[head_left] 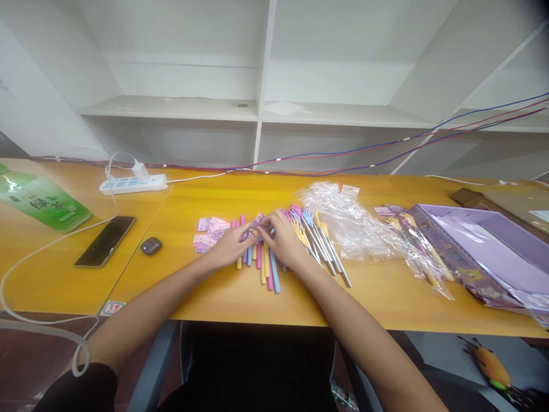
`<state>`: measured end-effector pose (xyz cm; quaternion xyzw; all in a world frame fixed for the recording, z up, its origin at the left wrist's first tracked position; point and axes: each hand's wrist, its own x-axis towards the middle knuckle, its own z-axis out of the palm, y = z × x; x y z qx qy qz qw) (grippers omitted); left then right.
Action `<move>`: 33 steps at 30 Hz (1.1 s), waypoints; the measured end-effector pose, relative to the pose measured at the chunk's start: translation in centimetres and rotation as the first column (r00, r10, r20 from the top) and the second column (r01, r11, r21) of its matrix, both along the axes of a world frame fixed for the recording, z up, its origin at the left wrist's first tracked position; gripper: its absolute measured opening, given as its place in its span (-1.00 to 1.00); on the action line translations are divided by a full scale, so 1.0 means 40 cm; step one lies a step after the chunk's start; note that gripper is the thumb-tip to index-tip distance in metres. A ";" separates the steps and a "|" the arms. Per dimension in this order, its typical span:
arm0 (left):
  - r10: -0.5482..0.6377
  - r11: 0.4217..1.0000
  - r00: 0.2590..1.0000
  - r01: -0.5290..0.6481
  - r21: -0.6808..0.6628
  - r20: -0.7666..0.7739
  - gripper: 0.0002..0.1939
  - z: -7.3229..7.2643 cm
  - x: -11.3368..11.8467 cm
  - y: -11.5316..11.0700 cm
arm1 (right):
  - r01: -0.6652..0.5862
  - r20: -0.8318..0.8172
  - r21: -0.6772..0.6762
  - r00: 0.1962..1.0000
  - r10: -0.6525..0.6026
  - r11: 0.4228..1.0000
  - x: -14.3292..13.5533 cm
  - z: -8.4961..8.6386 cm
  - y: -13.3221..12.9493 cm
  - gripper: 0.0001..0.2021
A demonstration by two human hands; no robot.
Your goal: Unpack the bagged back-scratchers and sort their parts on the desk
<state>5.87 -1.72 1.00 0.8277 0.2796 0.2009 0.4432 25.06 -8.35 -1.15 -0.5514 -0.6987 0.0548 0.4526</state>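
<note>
My left hand (pixel 231 246) and my right hand (pixel 283 240) meet over a bunch of coloured handles (pixel 266 266) in pink, yellow and blue. Between my closed fingertips is a small printed card (pixel 258 220), partly hidden by the fingers. Just left of my left hand lies a loose pile of similar pink and purple cards (pixel 208 236). To the right of my right hand, back scratchers (pixel 321 240) lie side by side, with silver rods and small hand-shaped heads in pink, blue and yellow.
Clear plastic bags (pixel 347 220) lie right of the rods. Bagged back scratchers (pixel 422 249) rest against a purple box (pixel 480 240). Leftward are a black earbud-like case (pixel 151 246), a phone (pixel 105 241), a green bottle (pixel 45 200) and a power strip (pixel 132 183) with white cables.
</note>
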 end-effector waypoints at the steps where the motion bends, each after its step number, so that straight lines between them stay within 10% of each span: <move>1: 0.004 1.000 1.000 -0.004 0.001 -0.005 -0.58 0.000 0.000 -0.001 | 0.008 0.000 0.003 1.000 -0.008 1.000 0.001 0.000 0.001 -0.88; 17: -0.042 0.996 0.999 0.041 -0.075 -0.015 -0.73 -0.001 -0.003 -0.011 | 0.268 -0.039 0.055 0.963 -0.266 0.962 0.076 0.011 0.013 -0.83; 33: -0.031 0.998 1.000 0.031 -0.052 0.001 -0.74 -0.003 -0.006 -0.002 | 0.124 0.045 0.086 0.991 -0.128 0.989 0.067 0.016 -0.001 -0.75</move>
